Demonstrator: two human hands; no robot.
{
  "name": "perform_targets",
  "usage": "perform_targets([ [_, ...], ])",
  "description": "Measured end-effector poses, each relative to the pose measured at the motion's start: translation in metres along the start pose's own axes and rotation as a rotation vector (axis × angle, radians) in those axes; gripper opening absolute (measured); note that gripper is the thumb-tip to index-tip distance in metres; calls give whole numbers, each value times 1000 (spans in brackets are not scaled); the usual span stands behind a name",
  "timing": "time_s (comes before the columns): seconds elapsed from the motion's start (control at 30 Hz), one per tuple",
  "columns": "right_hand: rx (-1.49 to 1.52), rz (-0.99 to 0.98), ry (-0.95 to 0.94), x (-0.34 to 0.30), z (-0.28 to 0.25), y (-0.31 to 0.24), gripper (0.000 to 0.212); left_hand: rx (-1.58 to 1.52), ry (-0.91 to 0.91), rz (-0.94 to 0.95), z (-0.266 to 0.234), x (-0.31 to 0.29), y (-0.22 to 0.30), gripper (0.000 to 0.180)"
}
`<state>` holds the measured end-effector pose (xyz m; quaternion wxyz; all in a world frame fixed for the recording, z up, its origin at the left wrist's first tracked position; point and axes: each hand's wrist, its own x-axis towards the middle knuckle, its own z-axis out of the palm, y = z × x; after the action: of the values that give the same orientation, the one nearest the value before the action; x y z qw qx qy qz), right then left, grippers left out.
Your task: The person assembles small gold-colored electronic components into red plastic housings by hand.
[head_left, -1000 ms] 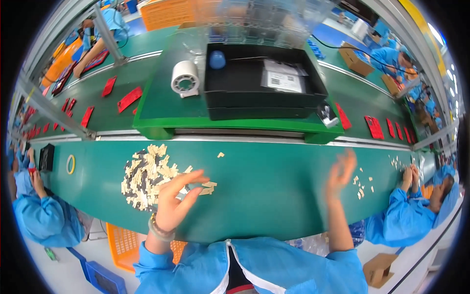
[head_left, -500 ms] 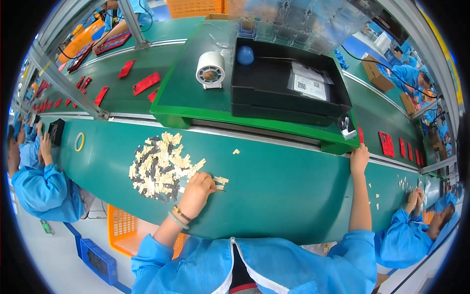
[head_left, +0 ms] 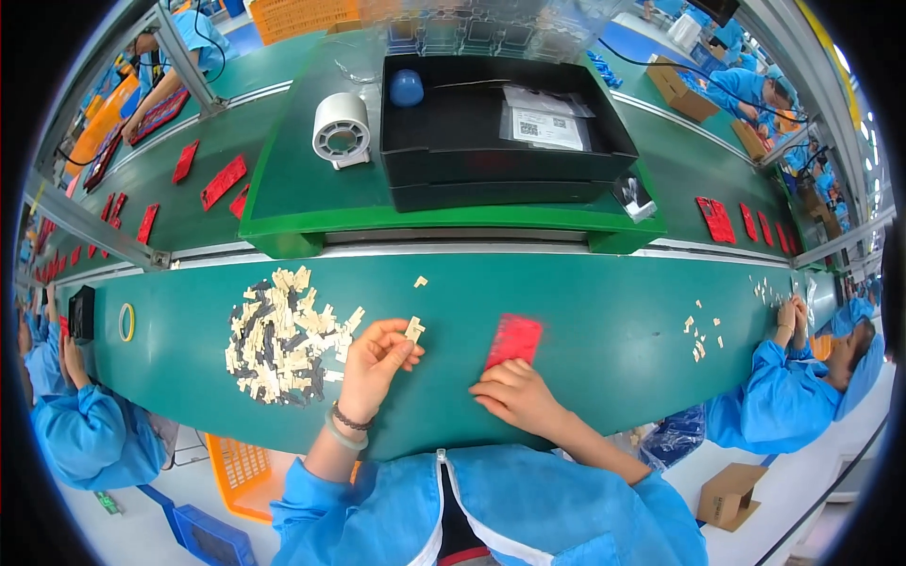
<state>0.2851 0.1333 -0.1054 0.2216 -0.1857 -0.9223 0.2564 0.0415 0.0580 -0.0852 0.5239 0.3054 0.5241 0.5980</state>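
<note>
My left hand pinches a small cream-coloured piece between thumb and fingers, held just above the green tabletop. To its left spreads a pile of loose cream and dark grey small pieces. In front of me my right hand is closed on the near end of a flat red rectangular panel, slightly blurred, its far part uncovered. One lone cream piece lies beyond my left hand.
A green raised shelf at the back carries a black tray and a white cylindrical fan. Red panels lie on the belt behind. Co-workers sit left and right. A yellow ring and scattered pieces lie on the table.
My right hand has come back from the belt edge at the right, bringing the red panel before me. My left hand has lifted a cream piece off the table beside the pile.
</note>
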Motion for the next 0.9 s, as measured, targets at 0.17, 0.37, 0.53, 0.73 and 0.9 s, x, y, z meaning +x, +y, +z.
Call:
perform_targets([
  [0.17,541,271,171,36,-2,-26,19,-182,-75,-10,12,-5,-9,11],
  [0.37,1261,523,364,67,14,-39,26,-432,12,155,50,-14,-19,8],
  [0.53,598,276,143,74,-47,-32,8,175,-14,227,34,-16,1,14],
  [0.73,379,69,-69,82,-75,-36,8,548,-86,298,39,-18,37,15],
  [0.9,283,-49,-43,85,-66,-33,11,454,-170,109,36,-21,27,10],
])
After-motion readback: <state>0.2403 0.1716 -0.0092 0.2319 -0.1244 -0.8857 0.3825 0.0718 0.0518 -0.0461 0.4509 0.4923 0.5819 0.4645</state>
